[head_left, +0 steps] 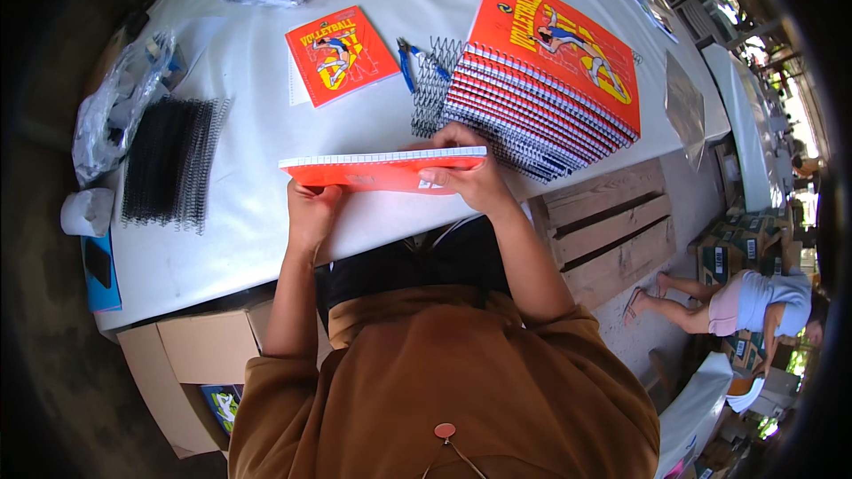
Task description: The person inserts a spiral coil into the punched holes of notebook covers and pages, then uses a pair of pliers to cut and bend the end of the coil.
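Both hands hold a red-covered notebook (382,176) on edge above the table's front edge, its row of punched holes facing up. My left hand (312,211) grips the lower left end, thumb against the cover. My right hand (472,176) closes round the right end, thumb in front and fingers behind. No coil shows along the holes. Beyond it lies another red notebook (344,55) without a visible coil. Blue-handled pliers (406,65) rest beside loose dark spiral coils (429,93). To the right rises a tall stack of spiral-bound red notebooks (559,62).
A bundle of black coils (173,162) lies at the left, near crumpled clear plastic (122,106), a white roll (87,212) and a dark phone (98,263). An open cardboard box (209,348) sits below. A wooden pallet (612,235) and another person (745,303) are at the right.
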`<state>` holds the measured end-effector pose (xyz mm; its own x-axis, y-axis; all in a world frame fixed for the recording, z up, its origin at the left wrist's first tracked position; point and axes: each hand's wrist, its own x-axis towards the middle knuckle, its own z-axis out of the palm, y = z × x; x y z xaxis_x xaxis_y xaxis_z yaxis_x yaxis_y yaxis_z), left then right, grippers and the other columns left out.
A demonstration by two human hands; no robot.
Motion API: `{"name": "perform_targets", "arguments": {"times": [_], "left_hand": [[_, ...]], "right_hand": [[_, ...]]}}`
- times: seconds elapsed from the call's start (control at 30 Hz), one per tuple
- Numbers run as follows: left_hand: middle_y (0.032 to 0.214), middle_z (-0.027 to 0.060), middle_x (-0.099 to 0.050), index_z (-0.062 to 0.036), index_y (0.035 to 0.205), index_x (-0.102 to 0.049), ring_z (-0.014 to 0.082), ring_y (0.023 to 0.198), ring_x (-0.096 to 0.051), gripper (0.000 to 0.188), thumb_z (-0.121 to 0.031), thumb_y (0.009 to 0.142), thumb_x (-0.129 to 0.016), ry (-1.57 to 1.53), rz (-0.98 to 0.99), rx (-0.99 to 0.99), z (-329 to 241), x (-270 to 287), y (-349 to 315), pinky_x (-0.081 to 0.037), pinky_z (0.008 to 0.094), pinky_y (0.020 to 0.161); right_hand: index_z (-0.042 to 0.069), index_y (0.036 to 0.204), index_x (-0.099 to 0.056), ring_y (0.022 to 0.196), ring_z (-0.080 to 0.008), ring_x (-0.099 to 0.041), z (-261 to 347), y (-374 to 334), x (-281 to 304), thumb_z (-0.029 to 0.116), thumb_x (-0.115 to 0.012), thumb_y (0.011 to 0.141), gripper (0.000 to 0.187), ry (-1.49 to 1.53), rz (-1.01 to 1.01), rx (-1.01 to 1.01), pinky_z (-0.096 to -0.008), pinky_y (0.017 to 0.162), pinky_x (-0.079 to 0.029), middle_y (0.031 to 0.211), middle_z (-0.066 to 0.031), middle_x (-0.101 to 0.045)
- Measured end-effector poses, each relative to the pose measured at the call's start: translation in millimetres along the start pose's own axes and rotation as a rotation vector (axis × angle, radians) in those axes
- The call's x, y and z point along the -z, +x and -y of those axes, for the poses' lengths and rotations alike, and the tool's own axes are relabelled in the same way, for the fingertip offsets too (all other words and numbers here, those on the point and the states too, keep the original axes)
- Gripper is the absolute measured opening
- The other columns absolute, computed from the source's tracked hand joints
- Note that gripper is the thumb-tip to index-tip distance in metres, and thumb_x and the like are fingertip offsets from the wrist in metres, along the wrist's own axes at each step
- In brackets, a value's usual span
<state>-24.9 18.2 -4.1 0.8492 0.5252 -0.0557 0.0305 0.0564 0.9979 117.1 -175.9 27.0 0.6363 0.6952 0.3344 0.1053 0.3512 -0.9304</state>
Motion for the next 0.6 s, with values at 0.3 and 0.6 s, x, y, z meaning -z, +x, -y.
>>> {"name": "perform_targets", "arguments": {"times": [0.3, 0.6], "left_hand": [[0.103, 0.0128, -0.057, -0.0098, 0.111, -0.055, 0.0321, 0.093, -0.056, 0.032, -0.022, 0.081, -0.058, 1.647, -0.785, -0.374, 1, 144, 61, -0.044, 0.0443, 0.079], [0.089, 0.0121, -0.062, -0.0007, 0.097, -0.061, 0.0223, 0.082, -0.060, 0.029, -0.027, 0.084, -0.060, 1.059, -0.672, -0.187, -24, 198, 69, -0.047, 0.0343, 0.072]], "right_hand": [[0.000, 0.104, -0.065, 0.081, -0.0071, -0.058, 5, -11, -3, 0.005, -0.065, 0.081, 0.024, -0.155, -0.063, -0.215, -0.0231, 0.075, -0.048, 0.090, -0.0051, -0.068], [-0.001, 0.107, -0.063, 0.088, -0.0081, -0.058, 9, -19, -1, 0.004, -0.064, 0.082, 0.026, -0.263, -0.052, -0.104, -0.0245, 0.080, -0.047, 0.100, -0.0087, -0.067]]}}
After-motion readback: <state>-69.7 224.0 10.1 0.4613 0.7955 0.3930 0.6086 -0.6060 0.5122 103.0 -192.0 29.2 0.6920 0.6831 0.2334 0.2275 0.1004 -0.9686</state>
